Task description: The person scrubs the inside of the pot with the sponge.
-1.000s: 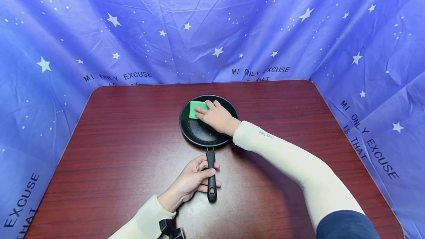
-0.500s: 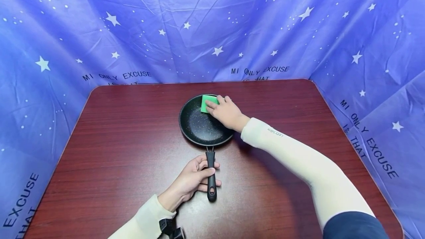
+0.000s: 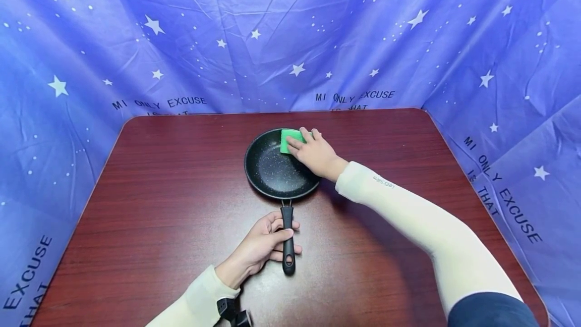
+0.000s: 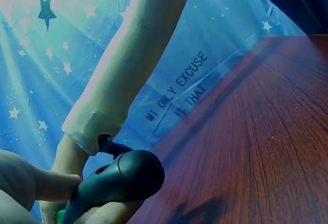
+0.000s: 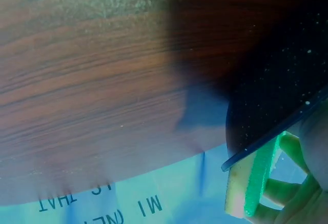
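In the head view, a black speckled frying pan (image 3: 268, 173) sits near the middle, its handle (image 3: 288, 221) toward me. My left hand (image 3: 258, 243) grips that handle, thumb on top and fingers beneath it. The handle's rounded end (image 4: 143, 175) also shows in the left wrist view. At the pan's far right side, my right hand (image 3: 320, 156) presses a green sponge (image 3: 290, 141) with spread, mostly straight fingers. From the right wrist, the sponge's paler layer (image 5: 237, 188) faces the pan wall near the rim, and fingers (image 5: 279, 192) lie against the green layer.
Everything is above a dark red wood-grain table (image 3: 172, 191) with rounded far corners. Blue curtains (image 3: 254, 9) with stars and lettering surround it on the far side and both flanks. A small black device (image 3: 231, 312) is strapped at the left wrist.
My right hand has slid the sponge from the pan's upper left to its far right side, uncovering the pan's middle. The left hand's hold on the handle looks unchanged.
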A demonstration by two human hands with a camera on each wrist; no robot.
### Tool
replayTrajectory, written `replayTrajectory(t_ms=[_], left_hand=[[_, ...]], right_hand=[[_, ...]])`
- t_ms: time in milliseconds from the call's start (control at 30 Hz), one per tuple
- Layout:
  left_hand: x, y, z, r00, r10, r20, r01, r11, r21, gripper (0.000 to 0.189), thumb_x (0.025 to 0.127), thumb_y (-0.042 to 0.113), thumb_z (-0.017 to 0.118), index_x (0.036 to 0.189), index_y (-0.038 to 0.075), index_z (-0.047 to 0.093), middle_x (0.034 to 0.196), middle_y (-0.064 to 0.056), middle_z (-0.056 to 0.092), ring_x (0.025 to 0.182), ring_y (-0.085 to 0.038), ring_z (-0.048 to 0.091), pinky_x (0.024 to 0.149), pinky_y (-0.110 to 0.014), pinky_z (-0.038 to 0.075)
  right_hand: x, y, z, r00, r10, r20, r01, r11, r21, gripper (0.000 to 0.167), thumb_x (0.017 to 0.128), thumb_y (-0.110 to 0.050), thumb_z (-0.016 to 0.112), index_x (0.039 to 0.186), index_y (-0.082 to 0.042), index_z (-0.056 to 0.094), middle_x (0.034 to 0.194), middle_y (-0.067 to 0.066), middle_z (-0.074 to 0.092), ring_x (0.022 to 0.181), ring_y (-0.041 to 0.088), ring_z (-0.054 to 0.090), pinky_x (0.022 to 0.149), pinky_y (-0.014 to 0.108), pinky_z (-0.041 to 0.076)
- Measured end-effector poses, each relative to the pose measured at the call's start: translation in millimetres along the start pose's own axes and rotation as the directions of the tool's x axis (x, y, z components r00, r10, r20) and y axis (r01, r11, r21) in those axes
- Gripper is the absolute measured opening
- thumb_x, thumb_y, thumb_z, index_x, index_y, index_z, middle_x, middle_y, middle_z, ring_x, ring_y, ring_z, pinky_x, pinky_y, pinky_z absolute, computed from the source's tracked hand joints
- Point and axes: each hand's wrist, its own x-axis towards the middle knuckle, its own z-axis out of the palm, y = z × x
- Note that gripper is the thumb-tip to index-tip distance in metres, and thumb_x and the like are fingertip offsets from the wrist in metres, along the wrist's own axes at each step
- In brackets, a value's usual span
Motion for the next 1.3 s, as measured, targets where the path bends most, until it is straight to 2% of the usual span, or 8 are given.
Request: replayTrajectory(t_ms=[300, 533, 700, 900, 1033, 1300], left_hand=[[0.7, -0.5, -0.9, 1.000, -0.004, -0.003, 0.004, 1.000, -0.006, 0.037, 0.103, 0.000, 0.058, 0.137, -0.006, 0.043, 0.128, -0.013, 0.066, 0.084, -0.025, 0.079, 0.063, -0.035, 0.066], [0.7, -0.7, -0.3, 1.000, -0.007, -0.009, 0.007, 1.000, -0.006, 0.038, 0.103, -0.001, 0.057, 0.137, -0.006, 0.042, 0.129, -0.012, 0.066, 0.085, -0.025, 0.079, 0.064, -0.035, 0.066], [0.7, -0.2, -0.1, 1.000, -0.004, -0.010, 0.004, 1.000, -0.001, 0.039, 0.103, 0.000, 0.057, 0.138, -0.006, 0.041, 0.131, -0.013, 0.065, 0.086, -0.026, 0.079, 0.064, -0.035, 0.066], [0.3, 0.1, 0.0, 1.000, -0.011, -0.013, 0.011, 1.000, 0.000, 0.038, 0.103, -0.001, 0.058, 0.137, -0.006, 0.042, 0.130, -0.013, 0.066, 0.086, -0.026, 0.079, 0.064, -0.035, 0.066], [0.3, 0.0, 0.3, 1.000, -0.011, -0.011, 0.011, 1.000, 0.000, 0.039, 0.103, -0.001, 0.058, 0.138, -0.007, 0.042, 0.130, -0.013, 0.066, 0.086, -0.026, 0.079, 0.064, -0.035, 0.066], [1.1, -0.7, 0.9, 1.000, -0.006, -0.014, 0.006, 1.000, 0.002, 0.040, 0.103, 0.000, 0.057, 0.138, -0.007, 0.041, 0.130, -0.013, 0.066, 0.086, -0.026, 0.079, 0.065, -0.035, 0.066]], right_hand=[[-8.8, -4, -7, 1.000, 0.025, 0.010, -0.025, 0.999, -0.029, 0.051, 0.107, -0.008, 0.050, 0.158, -0.014, 0.050, 0.169, 0.005, 0.036, 0.153, 0.048, 0.031, 0.118, 0.064, 0.037], [-13.9, -9, -12, 0.997, 0.055, 0.054, -0.052, 0.997, -0.063, 0.049, 0.109, -0.010, 0.048, 0.158, -0.014, 0.050, 0.168, 0.006, 0.037, 0.153, 0.047, 0.033, 0.114, 0.062, 0.041], [-18.4, -2, -15, 0.998, 0.033, 0.051, -0.034, 0.999, 0.031, 0.049, 0.108, -0.008, 0.053, 0.156, -0.013, 0.052, 0.166, 0.006, 0.040, 0.150, 0.047, 0.038, 0.112, 0.061, 0.044], [-23.7, 13, -14, 0.999, -0.022, -0.028, 0.028, 0.980, 0.198, 0.056, 0.101, -0.022, 0.072, 0.153, -0.010, 0.056, 0.163, 0.005, 0.046, 0.132, 0.040, 0.048, 0.089, 0.050, 0.047], [-25.5, 15, -13, 0.999, -0.036, -0.039, 0.044, 0.974, 0.223, 0.056, 0.100, -0.022, 0.073, 0.152, -0.009, 0.056, 0.163, 0.006, 0.046, 0.131, 0.040, 0.049, 0.090, 0.050, 0.048], [-29.3, 14, -15, 1.000, -0.020, 0.005, 0.018, 0.968, 0.250, 0.059, 0.101, -0.029, 0.073, 0.154, -0.009, 0.054, 0.164, 0.007, 0.045, 0.124, 0.040, 0.051, 0.089, 0.049, 0.048]])
